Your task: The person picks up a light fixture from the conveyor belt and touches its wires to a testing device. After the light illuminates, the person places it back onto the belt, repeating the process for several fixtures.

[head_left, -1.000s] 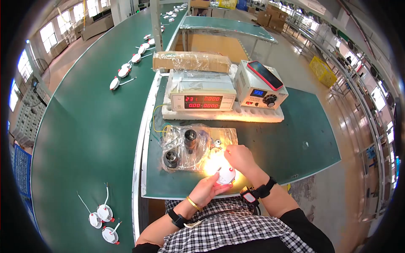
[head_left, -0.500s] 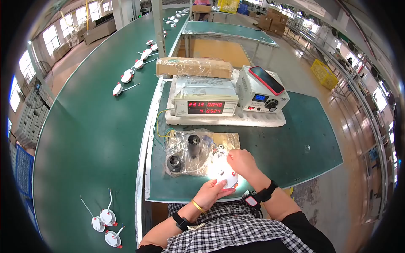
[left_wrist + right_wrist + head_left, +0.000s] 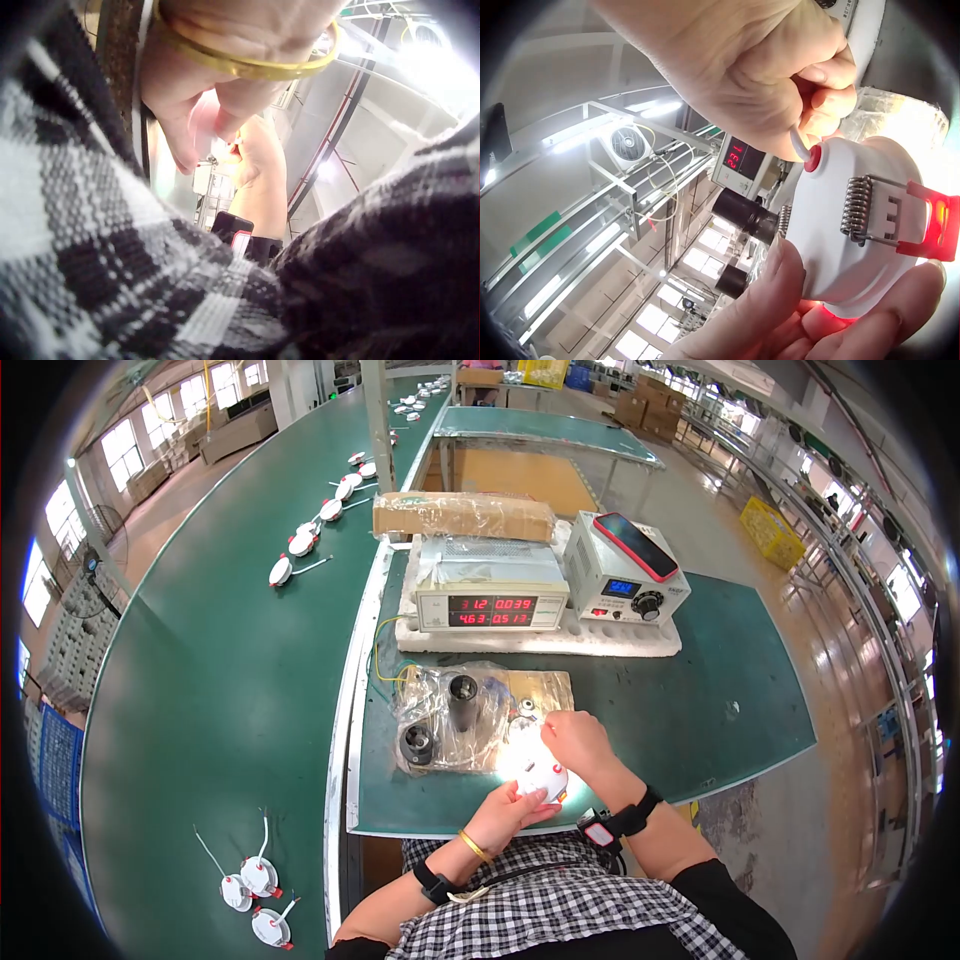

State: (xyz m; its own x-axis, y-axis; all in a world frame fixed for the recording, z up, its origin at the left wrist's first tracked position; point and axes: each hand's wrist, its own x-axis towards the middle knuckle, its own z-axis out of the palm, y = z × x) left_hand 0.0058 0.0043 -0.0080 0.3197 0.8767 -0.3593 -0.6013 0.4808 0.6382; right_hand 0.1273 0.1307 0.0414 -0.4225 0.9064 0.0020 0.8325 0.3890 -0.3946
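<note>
Green bench [image 3: 700,690], two meters [image 3: 490,600]; left hand [image 3: 505,815] cups one downlight [image 3: 543,780], right hand [image 3: 575,740] pinches wire [image 3: 798,144].

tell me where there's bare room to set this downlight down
Bare green mat right of the right hand, below the foam tray. Conveyor belt at left is bare mid-stretch. Crowded: plastic-wrapped sockets beside the held downlight.

1. Two black sockets [image 3: 462,702] stand up from the plastic-wrapped board [image 3: 550,688], barring a low sweep across it.
2. Behind the board, a meter [image 3: 492,610] and regulator box [image 3: 620,580] on a foam tray [image 3: 540,644] wall off the bench.
3. Right of the board, bare green mat [image 3: 700,700] gives open passage.
4. At its front-right corner, the left hand [image 3: 505,812] and right hand [image 3: 575,740] hold a downlight [image 3: 542,780], filling the near strip.
5. Left of it, wires [image 3: 378,650] loop beside open conveyor belt [image 3: 220,660].
</note>
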